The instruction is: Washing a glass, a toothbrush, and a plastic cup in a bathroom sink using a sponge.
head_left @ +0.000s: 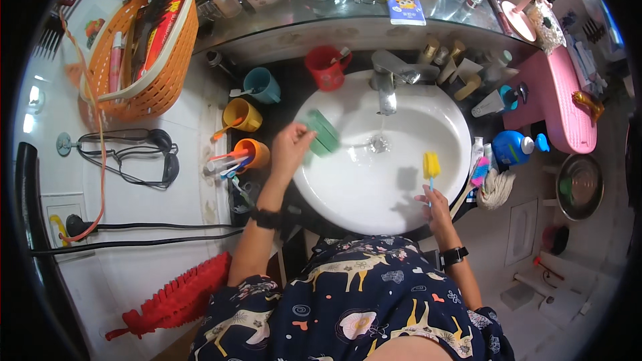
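Observation:
My left hand (293, 150) is closed on a green plastic container (322, 132), boxy and smeared by motion, over the left side of the white sink (348, 200). Its exact kind cannot be made out. Over the sink's right side, my right hand (437, 210) grips the light blue handle of a sponge brush (431, 164), whose yellow head points away from me. A thin stream seems to fall from the chrome faucet (386, 87) toward the drain (379, 144). The brush and my right hand cast a shadow on the basin.
Left of the sink stand an orange cup (253, 154), a yellow cup (249, 113) and a blue cup (263, 85); a red cup (326, 70) stands behind. A glass shelf (294, 17) with bottles spans the back. A blue bottle (511, 148) and pink board (568, 107) are at right.

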The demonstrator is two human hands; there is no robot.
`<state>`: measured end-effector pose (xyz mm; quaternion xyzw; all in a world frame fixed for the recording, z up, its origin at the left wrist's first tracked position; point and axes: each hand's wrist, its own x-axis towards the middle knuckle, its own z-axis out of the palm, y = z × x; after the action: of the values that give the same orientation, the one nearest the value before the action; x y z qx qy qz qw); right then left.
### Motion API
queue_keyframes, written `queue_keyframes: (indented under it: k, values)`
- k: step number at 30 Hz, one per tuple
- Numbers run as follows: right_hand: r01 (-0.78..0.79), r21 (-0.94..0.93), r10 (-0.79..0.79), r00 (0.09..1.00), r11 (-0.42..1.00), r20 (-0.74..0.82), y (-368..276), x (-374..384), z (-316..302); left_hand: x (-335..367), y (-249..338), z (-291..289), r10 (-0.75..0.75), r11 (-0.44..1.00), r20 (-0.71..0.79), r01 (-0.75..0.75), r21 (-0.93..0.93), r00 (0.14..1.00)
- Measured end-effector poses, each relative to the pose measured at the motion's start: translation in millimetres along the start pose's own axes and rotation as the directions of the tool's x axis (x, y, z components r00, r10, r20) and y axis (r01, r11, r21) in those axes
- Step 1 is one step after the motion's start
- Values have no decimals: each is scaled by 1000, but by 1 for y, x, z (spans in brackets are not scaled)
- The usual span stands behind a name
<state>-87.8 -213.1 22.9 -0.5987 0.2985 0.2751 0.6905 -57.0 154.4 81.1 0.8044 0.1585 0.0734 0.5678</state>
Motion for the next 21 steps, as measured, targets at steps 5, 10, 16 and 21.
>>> queue_keyframes:
  k: [5,10,16,21]
  values:
    - [6,11,-6,1000,1000,8,-2,-5,2,66,-29,-12,454,790,-152,-317,525,878]
    - [39,18,-38,998,999,-44,-2,-8,-7,107,-45,-5,394,770,-214,-194,608,894]
    - [39,27,-37,996,999,-80,5,-5,-24,117,-59,0,446,715,-198,-215,665,873]
    - [22,6,-22,997,1000,-77,2,-8,-19,111,-57,-6,379,638,-153,-138,758,913]
